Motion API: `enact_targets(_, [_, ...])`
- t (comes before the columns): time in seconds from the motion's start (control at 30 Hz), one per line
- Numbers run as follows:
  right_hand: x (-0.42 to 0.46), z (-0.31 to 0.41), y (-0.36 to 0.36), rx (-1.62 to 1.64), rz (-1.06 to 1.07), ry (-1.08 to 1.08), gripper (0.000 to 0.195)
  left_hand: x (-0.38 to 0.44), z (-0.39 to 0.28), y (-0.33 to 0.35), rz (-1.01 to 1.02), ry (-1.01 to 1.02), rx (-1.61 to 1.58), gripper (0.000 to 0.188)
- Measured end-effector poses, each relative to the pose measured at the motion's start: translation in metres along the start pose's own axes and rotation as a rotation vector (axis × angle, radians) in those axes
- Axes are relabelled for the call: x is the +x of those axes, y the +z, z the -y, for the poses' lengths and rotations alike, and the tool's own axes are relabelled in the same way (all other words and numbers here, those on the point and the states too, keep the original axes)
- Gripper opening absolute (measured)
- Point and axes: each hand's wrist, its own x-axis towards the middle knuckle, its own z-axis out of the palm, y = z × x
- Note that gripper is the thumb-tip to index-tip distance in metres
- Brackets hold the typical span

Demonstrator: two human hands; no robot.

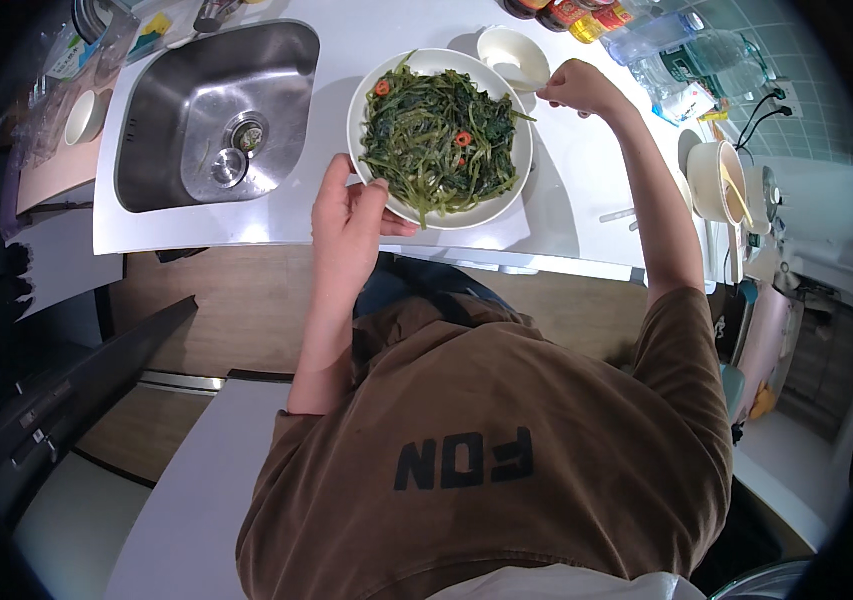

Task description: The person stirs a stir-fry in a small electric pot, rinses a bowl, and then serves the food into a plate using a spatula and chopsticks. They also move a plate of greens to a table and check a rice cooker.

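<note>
A round white plate (357,161) is piled with cooked leafy greens (437,142) and a few red chilli rings. My left hand (355,206) grips its near-left rim, thumb on top and fingers underneath. Beyond the plate's far-right edge is a small white bowl (507,46). My right hand (572,88) is closed at that bowl's near-right side, pinching what looks like the handle of a pale spoon (520,76). The spoon's far end lies over the bowl. The fingers partly hide the handle, and the bowl's contents are hard to make out.
A stainless steel sink (163,150) is set into the white countertop (569,172) on the left. Sauce bottles (565,13) and plastic water bottles (708,56) line the back right. A cream pot (708,180) stands far right, below plugged-in cords (760,112). Another white bowl (83,120) sits far left.
</note>
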Motion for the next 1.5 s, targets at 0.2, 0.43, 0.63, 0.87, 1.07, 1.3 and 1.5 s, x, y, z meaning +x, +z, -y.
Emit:
enact_targets(0.2, [-0.003, -0.011, 0.011, 0.003, -0.087, 0.153, 0.041, -0.002, -0.002, -0.008, 0.104, -0.025, 0.000, 0.029])
enact_targets(0.43, [-0.122, -0.033, 0.039, 0.557, -0.468, -0.013, 0.047, -0.003, 0.000, 0.018, 0.261, -0.011, 0.068, 0.042])
enact_targets(0.63, [-0.264, -0.068, 0.106, 1.272, -0.522, -0.099, 0.051, -0.022, 0.013, 0.093, 0.515, -0.058, 0.077, 0.030])
enact_targets(0.87, [-0.420, -0.171, 0.172, 1.294, -0.874, 0.220, 0.031, -0.082, 0.088, 0.236, 0.922, -0.159, 0.188, 0.040])
enact_targets(1.07, [-0.554, -0.247, 0.232, 1.337, -1.215, 0.373, 0.026, -0.149, 0.167, 0.383, 1.302, -0.358, 0.502, 0.039])
enact_targets(1.3, [-0.625, -0.339, 0.254, 1.410, -1.363, 0.546, 0.020, -0.228, 0.196, 0.579, 1.380, 1.196, 1.005, 0.071])
enact_targets(1.5, [-0.627, -0.457, 0.256, 1.331, -1.429, 0.566, 0.016, -0.285, 0.298, 0.700, 1.805, 1.415, 0.954, 0.097])
